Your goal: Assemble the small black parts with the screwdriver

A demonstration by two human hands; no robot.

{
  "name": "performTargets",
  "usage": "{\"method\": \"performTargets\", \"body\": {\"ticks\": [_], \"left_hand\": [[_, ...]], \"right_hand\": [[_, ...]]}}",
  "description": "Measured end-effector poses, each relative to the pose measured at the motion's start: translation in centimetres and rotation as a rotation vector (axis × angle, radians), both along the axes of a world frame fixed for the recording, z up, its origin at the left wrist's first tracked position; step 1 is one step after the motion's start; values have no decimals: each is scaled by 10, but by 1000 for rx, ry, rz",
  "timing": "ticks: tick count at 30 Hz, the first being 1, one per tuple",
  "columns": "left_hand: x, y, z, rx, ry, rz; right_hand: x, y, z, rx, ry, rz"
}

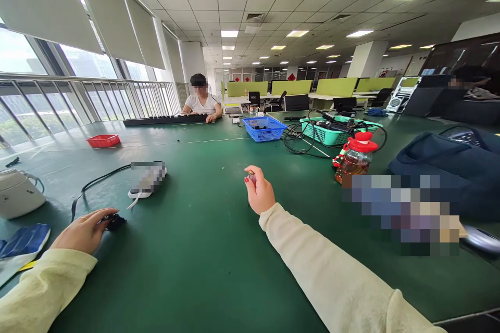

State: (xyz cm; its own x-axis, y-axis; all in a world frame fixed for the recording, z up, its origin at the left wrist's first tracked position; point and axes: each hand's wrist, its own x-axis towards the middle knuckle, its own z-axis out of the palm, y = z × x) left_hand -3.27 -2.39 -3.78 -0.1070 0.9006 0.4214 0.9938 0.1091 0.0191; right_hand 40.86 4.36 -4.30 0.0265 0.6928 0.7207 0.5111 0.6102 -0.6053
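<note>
On the left of the green table (187,250), my left hand (84,231) has its fingers curled over a small black object (116,221). What kind of object it is, I cannot make out. My right hand (261,191) is held over the middle of the table, closed in a pinch. A small part of something slim (252,177) shows between its thumb and forefinger; the rest is hidden by the hand. A white device (146,193) with a blurred top and a black strap lies beyond my left hand.
Red tray (103,141), blue basket (264,130) and green basket (328,134) with black cables stand farther back. At right are a red-lidded bottle (354,158) and dark blue bag (433,171); at left, a white pot (17,195). A person (200,104) sits opposite.
</note>
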Motion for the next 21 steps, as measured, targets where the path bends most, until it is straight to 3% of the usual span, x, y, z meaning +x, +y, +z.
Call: {"method": "performTargets", "body": {"ticks": [10, 16, 21], "left_hand": [[-16, 9, -8, 3, 66, -96], [-36, 19, -12, -103, 35, -124], [-31, 14, -14, -3, 51, -176]], "right_hand": [[0, 0, 0, 25, -11, -17], [0, 0, 1, 24, -15, -11], [0, -1, 1, 13, -8, -13]]}}
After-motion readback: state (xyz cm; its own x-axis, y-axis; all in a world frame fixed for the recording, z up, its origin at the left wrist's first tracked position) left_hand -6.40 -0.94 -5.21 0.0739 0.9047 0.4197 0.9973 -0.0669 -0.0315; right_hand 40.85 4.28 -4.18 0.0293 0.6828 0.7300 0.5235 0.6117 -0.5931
